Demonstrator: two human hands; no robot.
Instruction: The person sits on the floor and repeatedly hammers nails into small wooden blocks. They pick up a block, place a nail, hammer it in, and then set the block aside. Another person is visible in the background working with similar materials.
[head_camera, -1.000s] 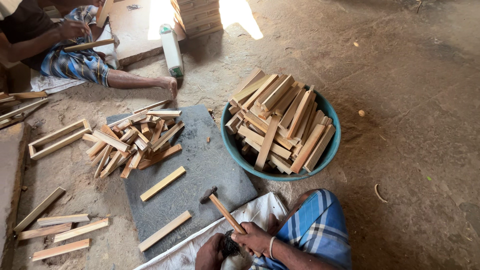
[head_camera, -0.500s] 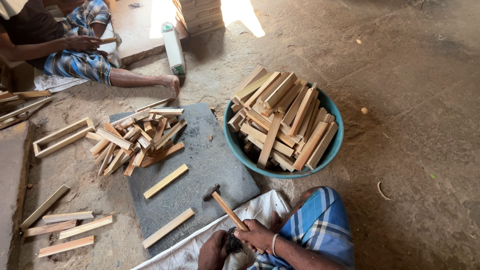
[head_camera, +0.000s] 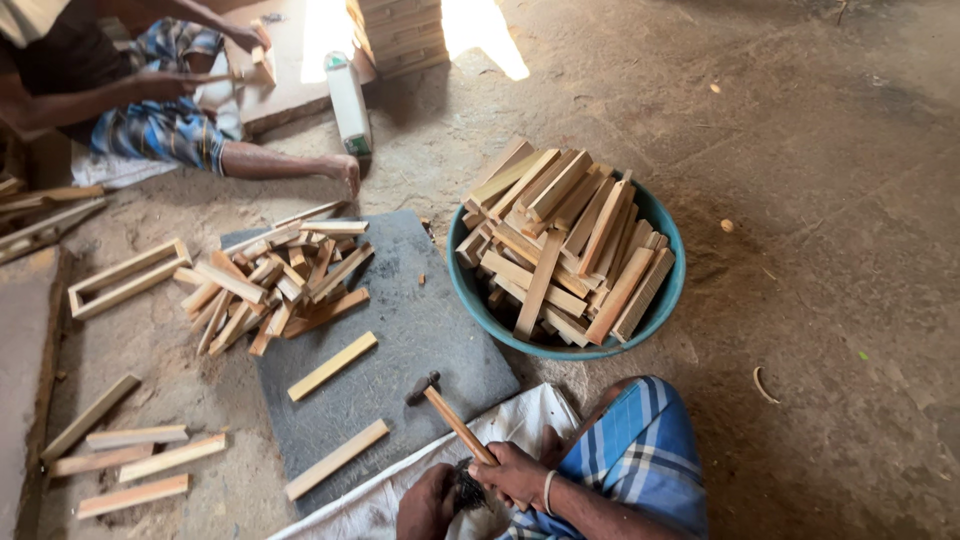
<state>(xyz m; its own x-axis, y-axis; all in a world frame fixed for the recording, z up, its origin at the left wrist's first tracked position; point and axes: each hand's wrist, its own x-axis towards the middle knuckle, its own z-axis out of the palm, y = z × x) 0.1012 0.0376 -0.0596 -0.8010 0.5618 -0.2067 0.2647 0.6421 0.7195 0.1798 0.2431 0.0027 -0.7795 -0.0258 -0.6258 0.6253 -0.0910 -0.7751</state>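
While right hand (head_camera: 515, 475) grips wooden-handled hammer (head_camera: 455, 420) at lower centre, ready over dark grey stone slab (head_camera: 400, 300) | left hand (head_camera: 428, 505) closed around dark small clump (head_camera: 468, 488) | teal round basin (head_camera: 665, 300) of wooden strips within reach, right centre.

One view only, from the head, looking steeply down and forward over the person's lap at the floor. Both hands sit at the bottom edge, close to the lens; the slab (head_camera: 400, 330) and basin (head_camera: 660, 300) lie mid-frame. A second person sits far off, top left, perhaps facing this way.
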